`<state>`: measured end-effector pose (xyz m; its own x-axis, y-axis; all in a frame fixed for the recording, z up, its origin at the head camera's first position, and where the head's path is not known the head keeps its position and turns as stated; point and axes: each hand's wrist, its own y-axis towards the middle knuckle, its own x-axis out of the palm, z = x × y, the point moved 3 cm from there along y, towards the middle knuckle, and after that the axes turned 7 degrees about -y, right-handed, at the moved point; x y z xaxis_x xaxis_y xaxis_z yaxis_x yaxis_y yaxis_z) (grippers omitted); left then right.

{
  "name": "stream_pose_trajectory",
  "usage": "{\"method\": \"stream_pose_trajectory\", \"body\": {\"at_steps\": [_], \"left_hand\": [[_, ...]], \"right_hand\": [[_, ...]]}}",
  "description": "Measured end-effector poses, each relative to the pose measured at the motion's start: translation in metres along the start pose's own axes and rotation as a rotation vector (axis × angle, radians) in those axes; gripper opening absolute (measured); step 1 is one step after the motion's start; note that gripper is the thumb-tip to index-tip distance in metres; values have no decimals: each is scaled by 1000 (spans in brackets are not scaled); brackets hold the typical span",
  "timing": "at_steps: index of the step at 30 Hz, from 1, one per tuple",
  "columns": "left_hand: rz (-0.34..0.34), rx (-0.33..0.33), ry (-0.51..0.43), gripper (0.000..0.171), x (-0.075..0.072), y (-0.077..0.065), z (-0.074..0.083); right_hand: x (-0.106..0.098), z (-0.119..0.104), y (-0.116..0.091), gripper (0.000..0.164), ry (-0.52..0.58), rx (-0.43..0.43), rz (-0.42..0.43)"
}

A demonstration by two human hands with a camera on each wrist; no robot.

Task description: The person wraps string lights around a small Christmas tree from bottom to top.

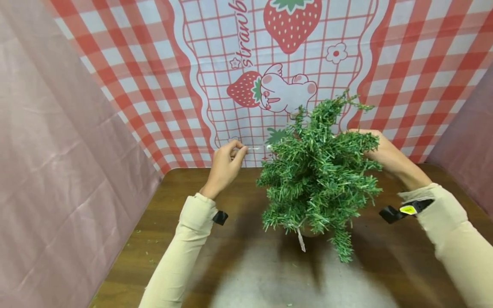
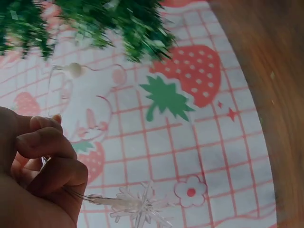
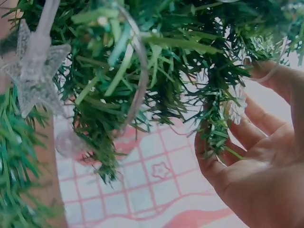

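Observation:
A small artificial Christmas tree (image 1: 319,171) stands on the table, tipping slightly toward the upper right in the head view. My left hand (image 1: 227,164) pinches a thin clear wire of string lights to the left of the tree. From its fingers hangs a clear snowflake (image 2: 141,205), and a small round white bulb (image 2: 74,70) shows farther along the wire. Behind the tree's right side, my right hand (image 3: 256,156) curls its fingers round a branch tip and a clear ornament (image 3: 236,107) of the string. Fingertips there are partly hidden by needles. A clear star light (image 3: 35,71) hangs among the branches.
A red-and-white strawberry cloth (image 1: 215,85) covers the wall behind the table. Pink curtains (image 1: 57,171) hang at both sides. The brown wooden table (image 1: 154,244) bears a few fallen green needles at left. A pale tag (image 1: 301,240) dangles from the tree's front.

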<state>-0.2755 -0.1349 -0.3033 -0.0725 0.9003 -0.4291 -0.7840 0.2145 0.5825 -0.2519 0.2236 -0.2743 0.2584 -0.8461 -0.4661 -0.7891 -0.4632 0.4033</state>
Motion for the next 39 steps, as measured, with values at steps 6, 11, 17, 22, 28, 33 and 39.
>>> {"method": "stream_pose_trajectory", "body": {"at_steps": [6,11,17,22,28,33,39], "left_hand": [[-1,-85,-180,19,-7,-19,13],[-42,-179,-413,26,-10,-32,24],[-37,-213,-558,24,-12,-43,42],[-26,-241,-666,24,-12,-53,57],[-26,-240,-706,23,-14,-62,72],[-41,-236,-724,23,-15,-69,79],[-44,-184,-734,24,-11,-77,90]], "right_hand": [[-12,12,-12,49,-407,250,87],[-6,5,-33,33,-466,321,154],[0,7,-54,35,-345,246,221],[3,3,-64,35,-324,180,299],[4,-21,-72,24,-342,93,493],[11,-53,-79,20,-350,-34,681],[41,-108,-83,15,-318,-266,843]]}}
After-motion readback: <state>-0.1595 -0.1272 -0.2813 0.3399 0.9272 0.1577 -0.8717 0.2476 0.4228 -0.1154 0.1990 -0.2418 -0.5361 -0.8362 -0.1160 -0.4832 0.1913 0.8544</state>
